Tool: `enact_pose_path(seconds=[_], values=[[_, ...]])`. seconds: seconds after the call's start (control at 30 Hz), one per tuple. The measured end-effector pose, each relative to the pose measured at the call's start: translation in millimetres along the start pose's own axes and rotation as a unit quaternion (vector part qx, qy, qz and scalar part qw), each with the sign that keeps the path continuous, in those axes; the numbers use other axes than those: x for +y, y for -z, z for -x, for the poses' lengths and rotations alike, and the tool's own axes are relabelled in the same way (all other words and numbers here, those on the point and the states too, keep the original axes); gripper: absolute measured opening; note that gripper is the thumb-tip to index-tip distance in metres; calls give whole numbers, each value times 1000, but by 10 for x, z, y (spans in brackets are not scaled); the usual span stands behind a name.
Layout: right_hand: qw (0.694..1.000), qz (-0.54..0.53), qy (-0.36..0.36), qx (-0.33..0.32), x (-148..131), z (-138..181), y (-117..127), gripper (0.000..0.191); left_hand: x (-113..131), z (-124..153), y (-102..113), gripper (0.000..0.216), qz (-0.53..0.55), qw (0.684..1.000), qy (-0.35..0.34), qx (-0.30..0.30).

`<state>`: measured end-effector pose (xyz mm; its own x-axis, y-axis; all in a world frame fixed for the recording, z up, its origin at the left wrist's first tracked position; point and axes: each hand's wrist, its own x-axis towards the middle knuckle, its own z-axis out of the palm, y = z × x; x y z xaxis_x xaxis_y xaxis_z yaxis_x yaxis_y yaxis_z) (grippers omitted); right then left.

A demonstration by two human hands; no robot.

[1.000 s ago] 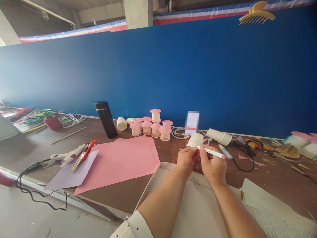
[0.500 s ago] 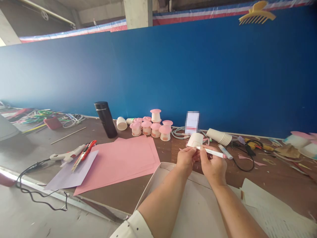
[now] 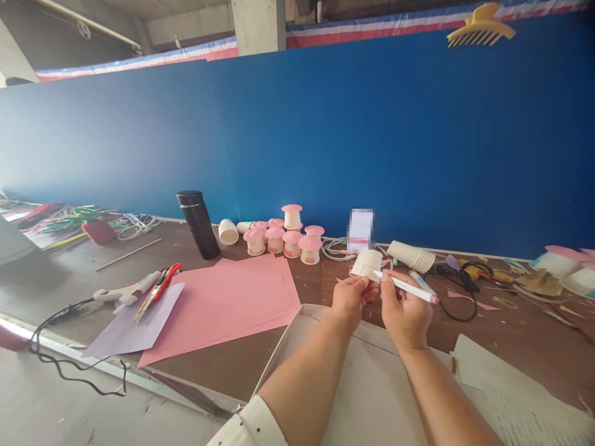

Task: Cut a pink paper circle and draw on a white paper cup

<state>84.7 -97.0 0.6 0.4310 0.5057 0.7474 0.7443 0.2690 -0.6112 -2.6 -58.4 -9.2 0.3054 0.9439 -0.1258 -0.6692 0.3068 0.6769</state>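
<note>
Left grip (image 3: 349, 299) around one white cup (image 3: 366, 261), right grip (image 3: 408, 316) around one pink-ended marker (image 3: 409, 287), one black flask (image 3: 199, 226) beyond.

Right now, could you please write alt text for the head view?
The left hand holds a white cup, and the right hand holds a pen close to it. To their left are pink-topped cups, pink paper and a glue gun.

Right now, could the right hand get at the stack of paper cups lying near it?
Probably yes: the stack of paper cups lies just beyond the right hand, with nothing tall between them. The white marker it holds would likely hinder grasping.
</note>
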Motion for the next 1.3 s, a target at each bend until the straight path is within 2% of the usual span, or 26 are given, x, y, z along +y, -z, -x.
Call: enact_pose_path(seconds=[0.1, 0.3, 1.0, 1.3], values=[[1000, -13, -14, 16, 2, -4, 6, 35, -5, -7, 9, 19, -6, 1000, 4, 3], [1000, 24, -8, -17, 24, -8, -4, 35, 17, 28, -14, 16, -6, 1000, 9, -5], [999, 16, 18, -20, -10, -15, -6, 32, -34, 2, -19, 23, -21, 1000, -13, -19], [1000, 15, 6, -23, 3, -10, -7, 31, -61, -25, 0, 28, -24, 999, -16, -20]])
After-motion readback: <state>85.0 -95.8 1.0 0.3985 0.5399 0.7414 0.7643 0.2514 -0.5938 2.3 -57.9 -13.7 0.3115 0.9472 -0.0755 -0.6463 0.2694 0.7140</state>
